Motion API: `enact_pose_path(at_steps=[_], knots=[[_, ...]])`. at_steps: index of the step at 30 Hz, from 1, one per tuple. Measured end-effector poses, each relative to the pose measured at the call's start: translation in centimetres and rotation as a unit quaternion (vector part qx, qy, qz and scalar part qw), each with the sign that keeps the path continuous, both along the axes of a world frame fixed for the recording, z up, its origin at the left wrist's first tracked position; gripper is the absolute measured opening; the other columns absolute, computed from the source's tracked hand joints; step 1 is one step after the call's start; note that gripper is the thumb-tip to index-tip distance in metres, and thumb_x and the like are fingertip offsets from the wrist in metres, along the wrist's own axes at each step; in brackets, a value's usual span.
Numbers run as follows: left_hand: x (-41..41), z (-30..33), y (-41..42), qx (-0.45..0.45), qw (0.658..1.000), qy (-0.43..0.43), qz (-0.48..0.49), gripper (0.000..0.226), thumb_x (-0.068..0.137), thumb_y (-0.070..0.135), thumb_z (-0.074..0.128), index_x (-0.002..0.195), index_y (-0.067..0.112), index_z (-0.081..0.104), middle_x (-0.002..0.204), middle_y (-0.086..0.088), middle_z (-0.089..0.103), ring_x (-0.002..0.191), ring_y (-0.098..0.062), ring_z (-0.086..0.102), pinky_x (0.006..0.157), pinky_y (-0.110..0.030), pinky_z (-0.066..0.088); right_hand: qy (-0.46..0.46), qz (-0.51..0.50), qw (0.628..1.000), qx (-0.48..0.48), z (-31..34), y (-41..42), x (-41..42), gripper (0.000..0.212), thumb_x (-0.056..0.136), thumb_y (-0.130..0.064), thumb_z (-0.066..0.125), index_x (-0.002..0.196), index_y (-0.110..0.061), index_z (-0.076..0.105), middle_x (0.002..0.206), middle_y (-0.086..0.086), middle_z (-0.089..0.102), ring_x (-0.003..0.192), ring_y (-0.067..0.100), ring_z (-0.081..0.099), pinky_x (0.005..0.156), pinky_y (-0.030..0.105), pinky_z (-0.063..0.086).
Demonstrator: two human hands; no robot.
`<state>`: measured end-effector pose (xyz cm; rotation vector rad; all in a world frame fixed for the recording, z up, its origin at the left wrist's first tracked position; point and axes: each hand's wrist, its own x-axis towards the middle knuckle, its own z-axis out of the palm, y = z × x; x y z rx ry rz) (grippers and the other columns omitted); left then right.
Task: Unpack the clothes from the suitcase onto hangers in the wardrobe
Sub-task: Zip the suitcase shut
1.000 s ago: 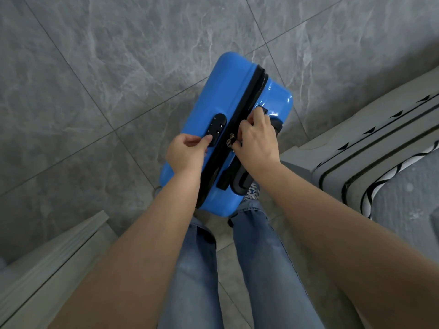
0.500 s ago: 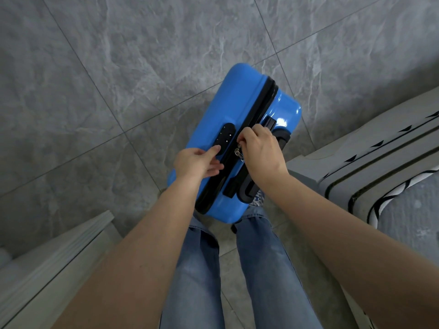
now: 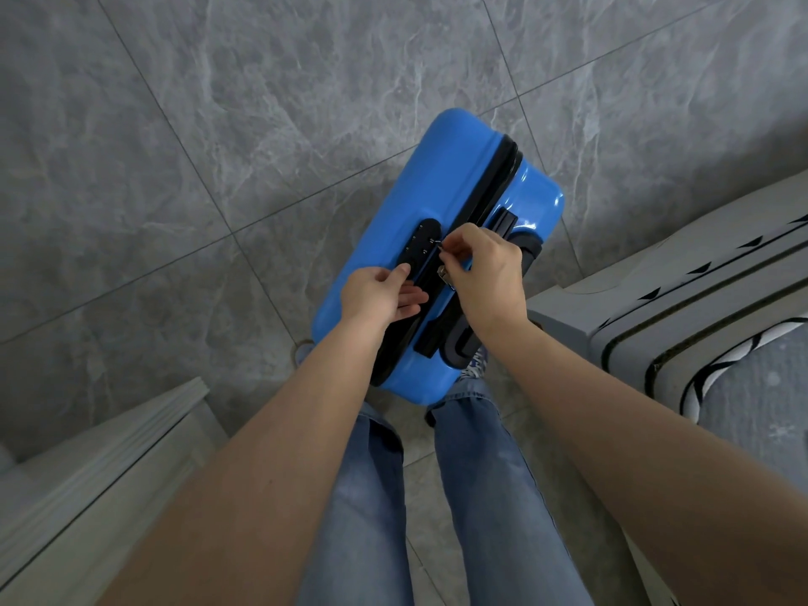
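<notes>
Pinched a small metal zip pull (image 3: 440,246) between thumb and forefinger of the right hand (image 3: 485,273), with the other fingers curled in toward the palm. Held that pull right at the edge of the black lock panel (image 3: 420,240); impossible to tell whether seated in the lock or just free of it. Left a second pull (image 3: 443,273) dangling just below the pinch, close under the same hand, untouched as far as could be seen.

Laid the left hand (image 3: 379,296) just beside the pinch, on the lock's side of it. Pressed the thumb tip on the near end of the lock panel and kept the fingers straight and flat across the black zip band (image 3: 496,181), gripping nothing.

Had the blue suitcase (image 3: 441,190) directly under both hands, standing on the grey tiled floor (image 3: 218,124). Kept both halves of the shell together along the stretch in view, running away from the pinch toward the far side.

Found the black carry handle (image 3: 457,345) under the right wrist, nearer the body than the pinch. Saw legs in jeans (image 3: 494,496) below the forearms, close to the suitcase's near end. Noted a grey bed (image 3: 699,295) with dark striped edging well out to the right of the grip. Noted also a pale moulded furniture edge (image 3: 109,452) well out to the left and nearer the body.
</notes>
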<state>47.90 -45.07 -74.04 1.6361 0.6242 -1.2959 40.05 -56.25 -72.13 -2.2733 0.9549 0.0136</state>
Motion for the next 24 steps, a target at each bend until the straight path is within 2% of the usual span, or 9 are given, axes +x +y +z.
enact_pose_path(at_steps=[12,18,24], knots=[[0.2,-0.2,0.1,-0.004,1.000,0.012,0.007,0.024,0.099,0.021,0.056,0.085,0.002,0.059,0.079,-0.014,0.068,0.054,-0.011,0.069,0.045,-0.020,0.053,-0.006,0.011,0.999,-0.035,-0.1,0.7,0.3,0.011,0.092,-0.006,0.064,0.095,-0.003,0.074,0.088,0.007,0.068,0.080,0.018,0.064,0.072,0.034,0.055],[0.0,-0.6,0.2,-0.008,1.000,-0.001,0.007,0.025,0.100,0.019,0.056,0.083,0.001,0.059,0.076,-0.015,0.066,0.051,-0.012,0.069,0.045,-0.022,0.053,0.039,0.046,0.997,-0.048,-0.4,0.5,1.2,0.015,0.095,-0.006,0.060,0.091,0.003,0.072,0.087,0.014,0.065,0.076,0.026,0.061,0.068,0.041,0.052],[0.1,-1.1,0.2,0.004,1.000,-0.004,0.004,0.027,0.099,0.020,0.056,0.080,0.001,0.059,0.073,-0.014,0.067,0.049,-0.012,0.068,0.043,-0.025,0.054,0.093,0.068,0.992,-0.052,-0.7,0.0,2.0,0.015,0.094,-0.008,0.060,0.094,0.000,0.072,0.091,0.012,0.068,0.079,0.028,0.065,0.070,0.042,0.055]])
